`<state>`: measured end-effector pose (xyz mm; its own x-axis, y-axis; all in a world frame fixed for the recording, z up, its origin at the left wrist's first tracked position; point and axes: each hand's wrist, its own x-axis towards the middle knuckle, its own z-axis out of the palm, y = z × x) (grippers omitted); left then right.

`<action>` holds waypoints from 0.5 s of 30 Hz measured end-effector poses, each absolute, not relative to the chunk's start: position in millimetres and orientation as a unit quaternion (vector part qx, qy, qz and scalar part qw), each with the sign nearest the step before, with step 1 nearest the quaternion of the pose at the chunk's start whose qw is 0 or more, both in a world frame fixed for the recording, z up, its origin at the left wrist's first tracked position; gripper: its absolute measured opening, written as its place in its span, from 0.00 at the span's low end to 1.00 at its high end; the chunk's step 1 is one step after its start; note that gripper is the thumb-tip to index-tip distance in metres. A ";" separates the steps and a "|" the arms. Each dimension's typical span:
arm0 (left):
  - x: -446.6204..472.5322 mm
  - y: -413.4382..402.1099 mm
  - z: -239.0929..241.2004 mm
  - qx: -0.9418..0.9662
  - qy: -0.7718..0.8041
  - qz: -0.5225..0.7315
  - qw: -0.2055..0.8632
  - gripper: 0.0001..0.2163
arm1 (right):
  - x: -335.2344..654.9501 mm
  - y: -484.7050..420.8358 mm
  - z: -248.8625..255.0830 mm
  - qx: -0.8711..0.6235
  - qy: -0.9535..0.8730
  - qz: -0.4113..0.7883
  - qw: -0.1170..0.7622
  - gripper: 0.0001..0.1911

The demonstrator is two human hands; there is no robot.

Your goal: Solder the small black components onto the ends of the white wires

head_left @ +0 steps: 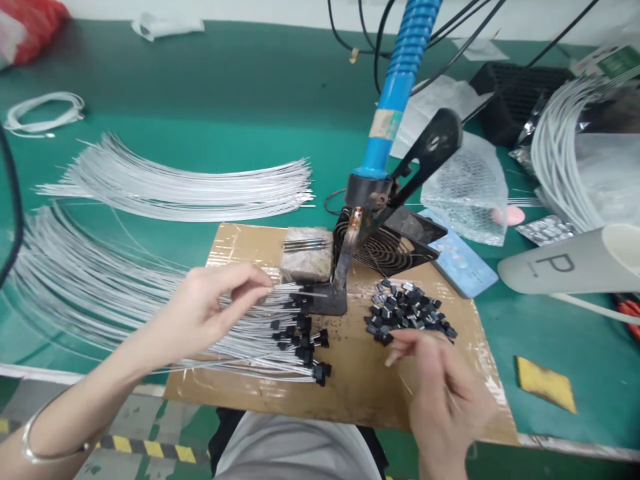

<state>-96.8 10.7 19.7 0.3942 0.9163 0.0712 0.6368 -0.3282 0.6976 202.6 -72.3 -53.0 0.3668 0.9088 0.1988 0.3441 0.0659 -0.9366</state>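
Between the thumb and fingers of my left hand (225, 300) is a thin white wire, its tip pointing right toward the soldering iron (350, 247). Beneath that hand lies a bundle of white wires (240, 340), many ending in black connectors (303, 340). My right hand (440, 387) is at the near edge of a pile of small black connectors (407, 310), fingertips pinched together; a faint thin strand shows under its fingers. Whether a connector is in that pinch is hard to see. A blue sleeve (400, 87) rises from the iron, which is mounted upright on a stand.
Cardboard (370, 393) covers the bench under the work. Behind it are a white block (307, 253) and a round black fan grille (385, 247). Another wire bundle (190, 187) lies back left. At right are a white cylinder (570, 263), a blue box (463, 260) and a yellow sponge (546, 383).
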 end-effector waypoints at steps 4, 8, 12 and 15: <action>-80.8 -10.9 16.7 0.813 0.443 0.240 0.293 0.07 | 178.3 -70.3 -38.8 -0.557 -0.588 0.318 0.493 0.06; -71.9 -20.6 16.9 0.832 0.415 0.244 0.275 0.09 | 164.2 -63.4 -33.1 -0.508 -0.613 0.335 0.504 0.06; -68.9 -24.2 16.2 0.836 0.414 0.240 0.268 0.09 | 164.4 -63.6 -31.4 -0.501 -0.608 0.353 0.505 0.08; -68.1 -26.1 13.4 0.837 0.407 0.243 0.274 0.09 | 166.1 -66.5 -31.4 -0.516 -0.586 0.377 0.499 0.08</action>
<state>-68.1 -26.1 13.4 0.5509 0.8141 0.1835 0.5483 -0.5189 0.6558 166.1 -66.5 -31.4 0.0297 0.9801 0.1960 0.2284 0.1843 -0.9560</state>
